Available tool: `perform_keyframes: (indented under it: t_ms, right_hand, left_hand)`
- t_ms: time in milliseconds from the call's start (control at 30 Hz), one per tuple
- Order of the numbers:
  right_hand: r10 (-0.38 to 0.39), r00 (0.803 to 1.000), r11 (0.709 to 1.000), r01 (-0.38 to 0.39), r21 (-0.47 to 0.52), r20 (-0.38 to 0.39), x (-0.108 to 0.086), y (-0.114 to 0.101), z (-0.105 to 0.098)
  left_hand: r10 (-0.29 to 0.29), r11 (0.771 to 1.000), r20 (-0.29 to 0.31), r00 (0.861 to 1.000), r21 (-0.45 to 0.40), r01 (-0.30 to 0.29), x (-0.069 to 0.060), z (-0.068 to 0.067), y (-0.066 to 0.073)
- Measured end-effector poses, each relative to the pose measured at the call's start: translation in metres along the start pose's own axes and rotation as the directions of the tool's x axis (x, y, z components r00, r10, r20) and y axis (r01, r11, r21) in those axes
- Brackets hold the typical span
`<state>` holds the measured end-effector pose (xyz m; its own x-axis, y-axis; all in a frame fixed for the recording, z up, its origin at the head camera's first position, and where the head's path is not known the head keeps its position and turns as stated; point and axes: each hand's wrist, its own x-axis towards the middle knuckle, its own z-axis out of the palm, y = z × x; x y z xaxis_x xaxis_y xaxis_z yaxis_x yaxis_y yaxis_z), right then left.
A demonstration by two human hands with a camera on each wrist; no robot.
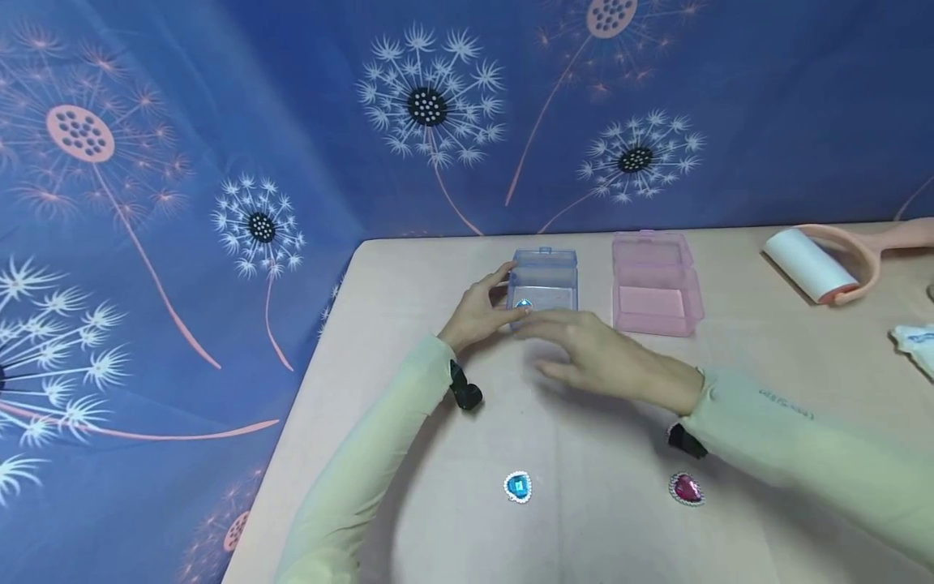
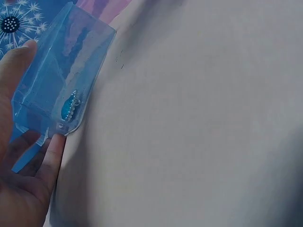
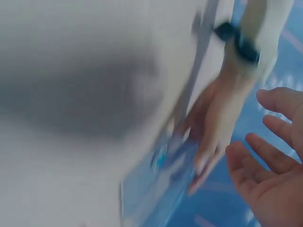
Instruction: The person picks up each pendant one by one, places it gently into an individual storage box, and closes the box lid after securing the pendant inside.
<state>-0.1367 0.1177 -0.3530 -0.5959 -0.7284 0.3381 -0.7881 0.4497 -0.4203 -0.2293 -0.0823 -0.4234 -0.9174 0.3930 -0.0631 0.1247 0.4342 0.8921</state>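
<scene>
My left hand holds the small clear blue plastic box by its left side and front corner; its lid stands open toward the back. Inside, by the near left corner, lies a blue gem with a beaded edge. My right hand hovers just right of the box's front, its fingers loosely extended and holding nothing; the right wrist view is blurred. Nearer the front of the table lie a blue heart-shaped gem with a pale beaded rim and a dark pink one.
A pink plastic box with its lid open stands right of the blue one. Farther right lies a lint roller with a peach handle. A white and blue packet sits at the right edge. Dandelion-print blue cloth hangs behind the table.
</scene>
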Motion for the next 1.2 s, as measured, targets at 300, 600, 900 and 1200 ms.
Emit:
perform_keyframes:
  t_ms: [300, 600, 900, 1200]
  right_hand:
    - [-0.107, 0.974, 0.991, 0.089, 0.100, 0.199, -0.046, -0.058, 0.056]
    - [-0.140, 0.967, 0.987, 0.119, 0.112, 0.212, -0.064, -0.063, 0.079]
    - [-0.199, 0.964, 0.978, 0.184, 0.095, 0.177, -0.068, -0.060, 0.083]
    - [-0.196, 0.967, 0.979, 0.182, 0.096, 0.165, -0.069, -0.059, 0.082]
  left_hand:
    - [-0.001, 0.999, 0.015, 1.000, -0.045, 0.002, -0.001, 0.000, 0.000]
    - [0.005, 0.996, 0.022, 1.000, -0.086, -0.003, -0.001, -0.001, -0.001]
    - [0.014, 0.995, 0.022, 1.000, -0.095, -0.012, 0.000, 0.000, 0.000]
    - [0.019, 0.998, 0.013, 1.000, -0.059, -0.018, 0.000, 0.000, -0.001]
